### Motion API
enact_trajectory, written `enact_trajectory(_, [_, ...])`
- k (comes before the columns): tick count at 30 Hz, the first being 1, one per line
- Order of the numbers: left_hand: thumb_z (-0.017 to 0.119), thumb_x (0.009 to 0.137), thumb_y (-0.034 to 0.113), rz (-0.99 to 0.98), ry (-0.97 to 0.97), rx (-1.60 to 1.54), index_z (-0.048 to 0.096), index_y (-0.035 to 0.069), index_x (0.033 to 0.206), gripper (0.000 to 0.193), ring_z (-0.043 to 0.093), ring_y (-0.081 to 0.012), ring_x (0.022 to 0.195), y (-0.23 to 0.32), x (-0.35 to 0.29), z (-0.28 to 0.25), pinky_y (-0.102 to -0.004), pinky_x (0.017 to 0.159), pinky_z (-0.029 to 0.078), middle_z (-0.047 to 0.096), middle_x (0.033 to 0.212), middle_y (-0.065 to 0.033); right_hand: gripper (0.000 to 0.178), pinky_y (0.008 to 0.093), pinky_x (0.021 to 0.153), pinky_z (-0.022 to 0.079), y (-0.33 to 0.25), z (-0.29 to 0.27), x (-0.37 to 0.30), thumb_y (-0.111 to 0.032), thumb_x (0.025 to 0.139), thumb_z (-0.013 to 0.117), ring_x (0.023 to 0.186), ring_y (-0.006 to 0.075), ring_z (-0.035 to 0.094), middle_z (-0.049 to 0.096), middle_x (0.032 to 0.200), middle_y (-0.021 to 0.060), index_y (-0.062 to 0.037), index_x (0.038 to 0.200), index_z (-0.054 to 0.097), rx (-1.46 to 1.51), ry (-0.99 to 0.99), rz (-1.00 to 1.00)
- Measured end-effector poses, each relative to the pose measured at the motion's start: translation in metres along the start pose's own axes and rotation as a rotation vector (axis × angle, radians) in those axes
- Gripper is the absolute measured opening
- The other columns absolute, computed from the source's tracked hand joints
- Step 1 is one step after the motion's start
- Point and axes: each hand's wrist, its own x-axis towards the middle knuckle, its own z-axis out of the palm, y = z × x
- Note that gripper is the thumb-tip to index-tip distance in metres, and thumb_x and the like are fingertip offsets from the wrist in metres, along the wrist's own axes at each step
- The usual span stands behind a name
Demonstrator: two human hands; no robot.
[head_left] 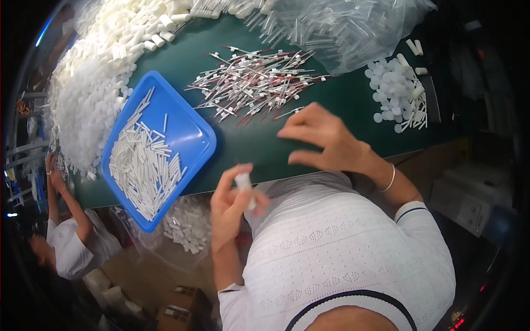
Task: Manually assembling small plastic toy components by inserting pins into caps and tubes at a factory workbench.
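In the head view, the left hand (227,203) is lying toward half past seven from the centre and is gripping a small white piece (243,183) between thumb and fingers; its forearm is pointing to twelve o'clock. The right hand (332,139), toward two o'clock, is keeping thumb and fingers wide apart, and its forearm is pointing to ten o'clock. Its fingers are hovering near the pile of thin sticks (254,83) at twelve o'clock; whether they are touching, I cannot tell.
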Motion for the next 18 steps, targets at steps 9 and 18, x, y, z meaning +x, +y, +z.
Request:
enact_trajectory(9, [0.069,0.083,0.018,-0.555,0.738,1.450,0.056,-0.001,0.123,0.046,0.069,-0.0224,0.069,-0.008,-0.129,-0.128,-0.0305,0.060,0.051,0.069,0.077,-0.0183,0.009,0.0353,0.071,0.046,0.029,-0.006,0.013,-0.003,0.076,0.060,0.079,0.0253,0.052,0.052,0.081,0.0081,-0.0034,0.084,0.059,-0.460,-0.073,0.003])
enact_trajectory(18, [0.061,0.088,0.004,0.630,0.749,0.994,0.069,-0.001,0.094,0.011,0.058,-0.0151,0.062,0.068,0.019,-0.076,-0.0282,0.058,0.045,0.065,0.075,-0.0094,0.012,0.0271,0.054,0.050,0.004,0.013,0.025,0.001,0.080,0.067,0.060,0.0214,0.063,0.062,0.070,0.0073,-0.0021,0.091,0.062,-0.020,0.146,0.022])
